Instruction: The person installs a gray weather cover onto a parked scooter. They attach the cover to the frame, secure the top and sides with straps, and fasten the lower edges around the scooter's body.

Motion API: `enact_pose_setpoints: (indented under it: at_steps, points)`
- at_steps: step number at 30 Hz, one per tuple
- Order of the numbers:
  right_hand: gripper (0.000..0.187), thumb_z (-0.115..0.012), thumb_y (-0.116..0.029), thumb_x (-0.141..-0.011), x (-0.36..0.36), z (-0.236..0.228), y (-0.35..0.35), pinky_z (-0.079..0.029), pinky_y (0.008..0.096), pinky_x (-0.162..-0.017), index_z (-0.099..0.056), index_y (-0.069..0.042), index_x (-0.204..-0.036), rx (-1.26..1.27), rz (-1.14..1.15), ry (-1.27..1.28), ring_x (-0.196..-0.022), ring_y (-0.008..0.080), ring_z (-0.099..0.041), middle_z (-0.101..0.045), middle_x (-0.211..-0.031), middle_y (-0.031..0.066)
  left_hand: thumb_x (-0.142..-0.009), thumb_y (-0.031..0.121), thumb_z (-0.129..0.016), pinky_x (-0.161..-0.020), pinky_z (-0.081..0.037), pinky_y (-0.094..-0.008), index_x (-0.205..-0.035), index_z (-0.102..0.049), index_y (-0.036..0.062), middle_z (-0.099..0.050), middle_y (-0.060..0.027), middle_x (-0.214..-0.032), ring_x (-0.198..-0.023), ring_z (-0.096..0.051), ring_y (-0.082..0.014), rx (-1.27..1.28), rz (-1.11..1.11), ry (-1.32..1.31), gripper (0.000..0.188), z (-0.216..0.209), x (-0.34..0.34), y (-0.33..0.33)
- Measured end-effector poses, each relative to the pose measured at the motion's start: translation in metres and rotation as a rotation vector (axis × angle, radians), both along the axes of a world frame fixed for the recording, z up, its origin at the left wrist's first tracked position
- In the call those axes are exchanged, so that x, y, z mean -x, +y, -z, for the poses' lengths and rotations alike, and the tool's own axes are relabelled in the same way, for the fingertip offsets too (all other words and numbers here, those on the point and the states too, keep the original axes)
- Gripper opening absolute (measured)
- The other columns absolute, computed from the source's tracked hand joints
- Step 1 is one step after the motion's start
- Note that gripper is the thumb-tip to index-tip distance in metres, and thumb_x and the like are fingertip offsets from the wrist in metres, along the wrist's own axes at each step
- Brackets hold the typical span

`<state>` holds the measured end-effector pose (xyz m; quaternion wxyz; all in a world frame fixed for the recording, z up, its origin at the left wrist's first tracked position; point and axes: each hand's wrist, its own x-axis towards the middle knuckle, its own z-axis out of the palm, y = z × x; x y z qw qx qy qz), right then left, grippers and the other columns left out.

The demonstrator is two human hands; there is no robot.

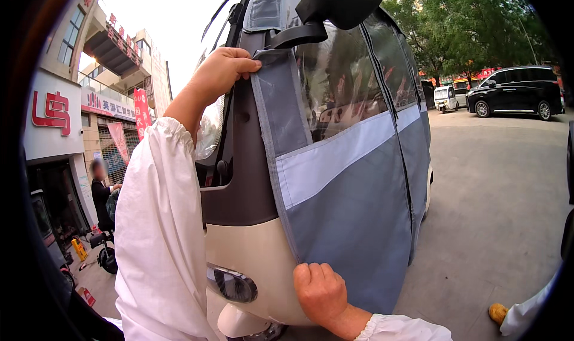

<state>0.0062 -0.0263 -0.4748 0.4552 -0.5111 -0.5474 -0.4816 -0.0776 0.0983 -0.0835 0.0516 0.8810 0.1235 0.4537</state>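
Note:
A grey fabric side curtain with a pale band, clear plastic windows and a dark zip covers the side of a small cream and brown vehicle. Its front edge runs down the brown pillar. My left hand pinches the curtain's upper front corner, just below the black side mirror. Lower down, my right hand is closed in a fist on the front edge of the same curtain, beside the headlight. Its fingertips are hidden. Both forearms wear loose white sleeves.
Shopfronts line the left, where a person stands by a scooter. A black van and a small white vehicle are parked at the far right. Near the lower right edge, another person's shoe shows on the pavement.

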Motion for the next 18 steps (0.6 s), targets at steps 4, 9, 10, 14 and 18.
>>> enact_pose_setpoints:
  at_steps: [4, 9, 10, 14, 18]
  points:
    - [0.026, -0.066, 0.001, -0.080, 0.005, -0.004, 0.002, -0.039, 0.0266, -0.040, -0.044, -0.011, -0.071, -0.005, 0.020, -0.002, -0.054, 0.0125, -0.047, -0.040, -0.062, -0.0010, -0.092, 0.024, -0.073, -0.063, -0.036, -0.0229, -0.080, -0.071, 0.0065, -0.056, 0.0033, -0.073, -0.069, -0.046, -0.0071, -0.033, 0.015, 0.013, 0.021, -0.004, 0.001, 0.000]
    - [0.024, -0.067, 0.002, -0.077, 0.003, -0.003, 0.012, -0.039, 0.0285, -0.039, -0.047, -0.009, -0.072, -0.007, -0.010, 0.006, -0.053, 0.0143, -0.047, -0.040, -0.062, 0.0006, -0.090, 0.024, -0.075, -0.069, -0.037, -0.0236, -0.081, -0.073, 0.0076, -0.057, 0.0038, -0.074, -0.072, -0.048, -0.0082, -0.091, 0.048, -0.019, 0.019, -0.001, -0.008, 0.005]
    - [0.023, -0.067, 0.002, -0.077, 0.003, -0.003, 0.014, -0.039, 0.0284, -0.039, -0.047, -0.009, -0.072, -0.012, -0.017, 0.005, -0.053, 0.0142, -0.047, -0.040, -0.062, 0.0007, -0.089, 0.025, -0.076, -0.070, -0.037, -0.0237, -0.082, -0.074, 0.0077, -0.057, 0.0039, -0.074, -0.072, -0.048, -0.0084, -0.095, 0.054, -0.042, 0.019, -0.001, -0.009, 0.009]
    - [0.023, -0.066, 0.003, -0.078, 0.003, -0.003, 0.016, -0.039, 0.0278, -0.039, -0.047, -0.008, -0.072, -0.021, -0.022, 0.016, -0.052, 0.0139, -0.046, -0.041, -0.062, 0.0008, -0.090, 0.024, -0.076, -0.070, -0.038, -0.0240, -0.086, -0.075, 0.0084, -0.059, 0.0042, -0.074, -0.072, -0.048, -0.0080, -0.076, 0.116, -0.030, 0.016, -0.002, -0.013, 0.013]
    - [0.024, -0.066, 0.003, -0.079, 0.005, -0.001, 0.018, -0.038, 0.0273, -0.038, -0.047, -0.008, -0.072, -0.029, 0.019, 0.026, -0.052, 0.0133, -0.045, -0.040, -0.062, 0.0006, -0.093, 0.028, -0.073, -0.069, -0.036, -0.0230, -0.087, -0.074, 0.0087, -0.057, 0.0051, -0.074, -0.071, -0.046, -0.0062, -0.076, 0.114, -0.067, 0.020, 0.001, -0.018, 0.018]
